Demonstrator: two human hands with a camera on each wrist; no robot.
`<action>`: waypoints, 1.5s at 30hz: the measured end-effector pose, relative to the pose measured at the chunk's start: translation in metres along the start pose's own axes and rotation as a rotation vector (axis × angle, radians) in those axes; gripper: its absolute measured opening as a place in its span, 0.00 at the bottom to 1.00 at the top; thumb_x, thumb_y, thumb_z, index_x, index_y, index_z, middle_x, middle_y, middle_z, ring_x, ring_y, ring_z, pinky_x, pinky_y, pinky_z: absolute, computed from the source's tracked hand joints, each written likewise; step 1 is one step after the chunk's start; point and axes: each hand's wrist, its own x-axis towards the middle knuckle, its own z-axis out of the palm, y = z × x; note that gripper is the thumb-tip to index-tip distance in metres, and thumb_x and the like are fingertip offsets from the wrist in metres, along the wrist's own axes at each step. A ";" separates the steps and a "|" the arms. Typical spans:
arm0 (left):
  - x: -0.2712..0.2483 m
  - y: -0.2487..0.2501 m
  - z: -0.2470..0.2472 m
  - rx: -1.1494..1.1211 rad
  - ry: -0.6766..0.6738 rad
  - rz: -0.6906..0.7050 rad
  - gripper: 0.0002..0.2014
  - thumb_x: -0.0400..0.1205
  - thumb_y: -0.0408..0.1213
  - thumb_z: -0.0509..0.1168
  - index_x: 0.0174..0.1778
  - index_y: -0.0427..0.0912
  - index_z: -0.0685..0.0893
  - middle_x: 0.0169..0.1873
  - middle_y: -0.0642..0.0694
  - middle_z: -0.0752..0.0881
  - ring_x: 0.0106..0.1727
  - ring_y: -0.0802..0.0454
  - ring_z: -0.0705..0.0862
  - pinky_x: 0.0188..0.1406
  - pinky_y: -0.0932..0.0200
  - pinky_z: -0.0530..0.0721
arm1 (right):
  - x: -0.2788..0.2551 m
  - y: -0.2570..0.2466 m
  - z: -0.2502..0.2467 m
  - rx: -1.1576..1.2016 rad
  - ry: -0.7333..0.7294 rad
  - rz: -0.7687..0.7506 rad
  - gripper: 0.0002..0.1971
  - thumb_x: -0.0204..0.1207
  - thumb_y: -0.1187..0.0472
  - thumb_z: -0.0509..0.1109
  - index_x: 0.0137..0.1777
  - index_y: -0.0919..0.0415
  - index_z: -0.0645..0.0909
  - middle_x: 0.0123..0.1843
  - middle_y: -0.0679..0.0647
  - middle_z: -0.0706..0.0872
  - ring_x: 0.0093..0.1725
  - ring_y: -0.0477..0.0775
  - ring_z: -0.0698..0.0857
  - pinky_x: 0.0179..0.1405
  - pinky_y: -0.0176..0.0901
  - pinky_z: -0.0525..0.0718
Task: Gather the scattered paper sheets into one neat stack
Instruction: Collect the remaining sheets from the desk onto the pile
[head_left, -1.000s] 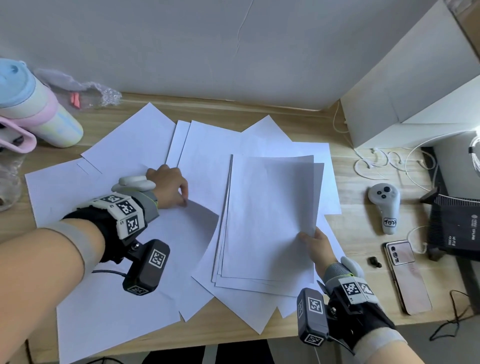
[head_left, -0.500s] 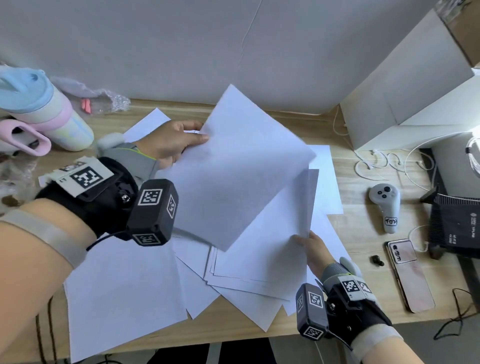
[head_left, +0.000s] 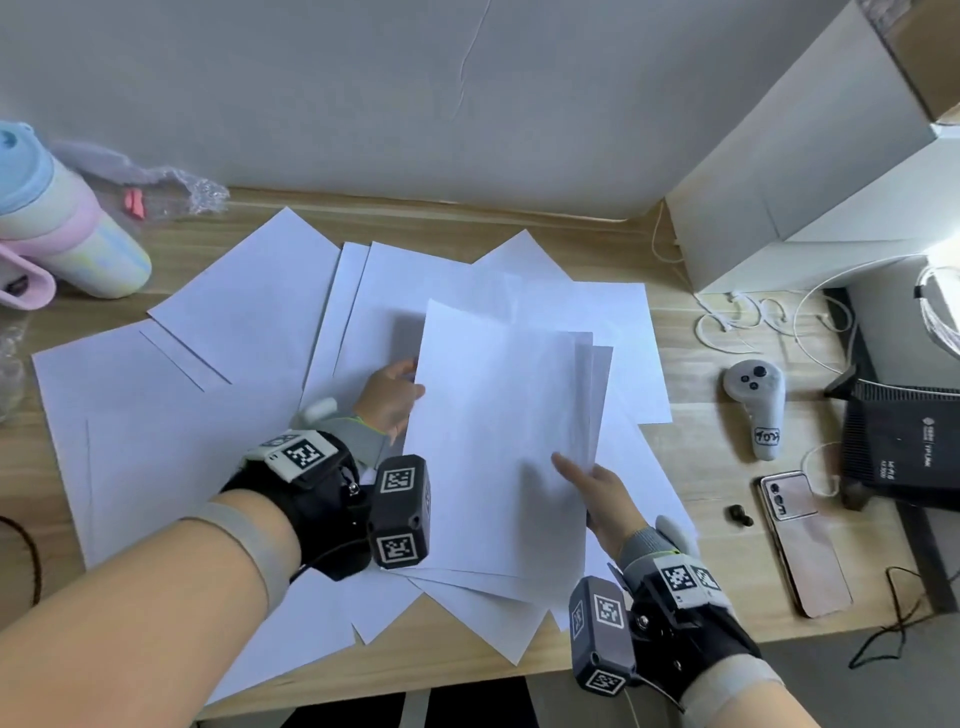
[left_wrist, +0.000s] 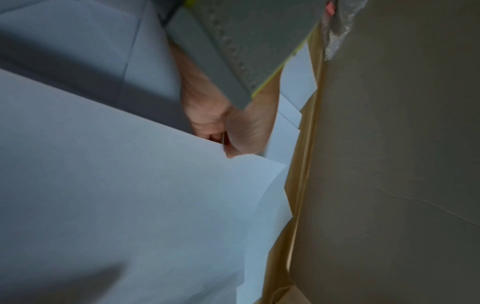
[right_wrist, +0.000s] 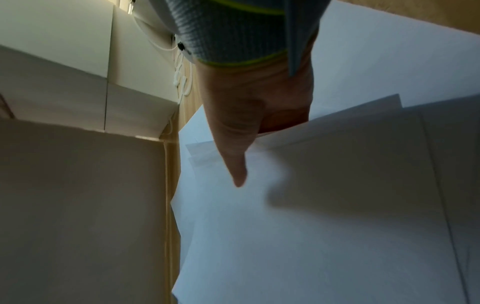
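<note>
Since half a second ago, left hand (head_left: 387, 400) has brought its lifted sheet (head_left: 493, 415) down from a skewed tilt above the pile and laid it over the held stack (head_left: 597, 395), now close to square with it.

Counter (head_left: 727, 597): loose sheets (head_left: 171, 415) fan out left and behind the stack, overlapping, lying at mixed angles. They reach well apart from the stack toward the pastel bottle (head_left: 67, 234).

Stack: long axis runs away from the person, leaning slightly left at the far end. Edges of lower sheets show along its right side, so not yet flush.

Grips sit on opposite long edges. Left grip pinches the new sheet's left edge, thumb (left_wrist: 244, 131) on top, about mid-length. Right hand (head_left: 597, 483) pinches the stack's right edge nearer the person, thumb (right_wrist: 233, 156) flat on top, fingers hidden beneath.

Remaining sheets lie left of both grips; left hand is nearer them, right hand looks placed to anchor the stack.
</note>
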 end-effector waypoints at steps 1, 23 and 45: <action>0.001 -0.003 0.000 0.005 -0.007 -0.009 0.24 0.80 0.18 0.53 0.72 0.34 0.74 0.68 0.33 0.80 0.50 0.44 0.81 0.33 0.61 0.84 | 0.000 0.000 0.001 -0.036 0.015 -0.016 0.21 0.71 0.51 0.75 0.59 0.64 0.83 0.52 0.59 0.90 0.48 0.60 0.87 0.45 0.46 0.81; 0.007 0.006 -0.083 0.329 0.368 -0.069 0.20 0.76 0.38 0.70 0.24 0.42 0.66 0.25 0.43 0.66 0.31 0.46 0.67 0.26 0.59 0.62 | 0.002 0.000 -0.020 0.023 0.245 -0.092 0.09 0.75 0.69 0.65 0.53 0.61 0.80 0.39 0.56 0.83 0.39 0.58 0.80 0.36 0.45 0.79; -0.077 0.112 -0.061 0.002 0.115 0.338 0.15 0.82 0.30 0.62 0.65 0.40 0.81 0.59 0.42 0.85 0.54 0.44 0.84 0.59 0.51 0.83 | 0.005 -0.003 -0.023 -0.052 0.220 0.015 0.07 0.75 0.66 0.68 0.52 0.64 0.79 0.43 0.59 0.83 0.46 0.62 0.80 0.47 0.48 0.77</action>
